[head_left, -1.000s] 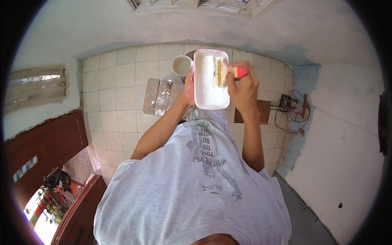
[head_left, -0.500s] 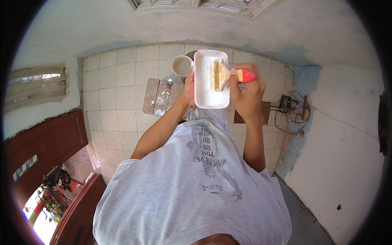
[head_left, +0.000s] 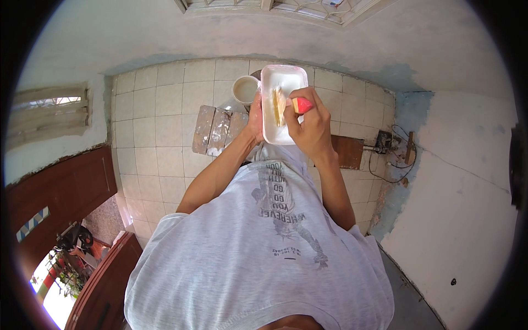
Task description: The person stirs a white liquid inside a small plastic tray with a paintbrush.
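Observation:
A white rectangular paint tray (head_left: 284,75) is held up in front of me, smeared with white paint inside. My left hand (head_left: 255,118) grips its left side, fingers partly hidden beneath it. In my right hand (head_left: 313,124) is a paintbrush (head_left: 301,105) with a red-tipped handle. Its wide, paint-coated bristles are down inside the tray, near the middle. My right fingers close around the handle and partly cover it.
A paint bucket (head_left: 245,89) stands on the tiled floor just left of the tray. Beside it is a paint-spattered wooden stool (head_left: 211,130). Loose cables (head_left: 393,175) and a brown board (head_left: 347,152) lie to the right. Patchy walls surround the floor; a reddish-brown door (head_left: 66,198) is at left.
My right hand has moved left with the paintbrush, bringing the bristles further into the tray. The left hand and tray have hardly shifted.

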Available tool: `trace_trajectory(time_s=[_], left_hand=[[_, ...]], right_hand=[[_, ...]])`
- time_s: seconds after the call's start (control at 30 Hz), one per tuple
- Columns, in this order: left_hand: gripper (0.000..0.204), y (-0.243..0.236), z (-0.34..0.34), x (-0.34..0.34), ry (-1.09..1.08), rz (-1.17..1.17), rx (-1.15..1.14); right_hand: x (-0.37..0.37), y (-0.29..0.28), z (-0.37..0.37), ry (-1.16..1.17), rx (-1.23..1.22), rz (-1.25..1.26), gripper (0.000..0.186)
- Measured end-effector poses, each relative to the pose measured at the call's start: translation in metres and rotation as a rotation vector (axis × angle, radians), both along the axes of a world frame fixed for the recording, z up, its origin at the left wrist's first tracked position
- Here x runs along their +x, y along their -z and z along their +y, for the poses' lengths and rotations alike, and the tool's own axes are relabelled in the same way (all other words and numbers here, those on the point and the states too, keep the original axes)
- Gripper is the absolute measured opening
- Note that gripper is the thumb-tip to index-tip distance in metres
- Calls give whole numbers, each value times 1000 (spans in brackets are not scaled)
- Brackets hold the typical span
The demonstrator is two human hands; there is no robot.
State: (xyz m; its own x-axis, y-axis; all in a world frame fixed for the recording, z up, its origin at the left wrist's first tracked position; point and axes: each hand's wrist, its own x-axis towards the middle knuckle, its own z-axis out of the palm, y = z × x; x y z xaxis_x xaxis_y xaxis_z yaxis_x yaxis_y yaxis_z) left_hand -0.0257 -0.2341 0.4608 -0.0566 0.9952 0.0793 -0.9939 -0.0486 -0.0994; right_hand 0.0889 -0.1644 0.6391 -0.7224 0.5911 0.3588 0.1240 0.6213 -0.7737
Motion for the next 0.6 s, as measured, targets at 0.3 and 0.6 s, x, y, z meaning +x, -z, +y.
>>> trace_trajectory(time_s=[0.3, 0.6], left_hand=[[72, -34, -2, -11, -51, 216, -332], [75, -5, -2, -21, -32, 162, -280]], right_hand=[[9, -21, 24, 101, 103, 38, 7], [-5, 5, 0, 63, -108, -46, 8]])
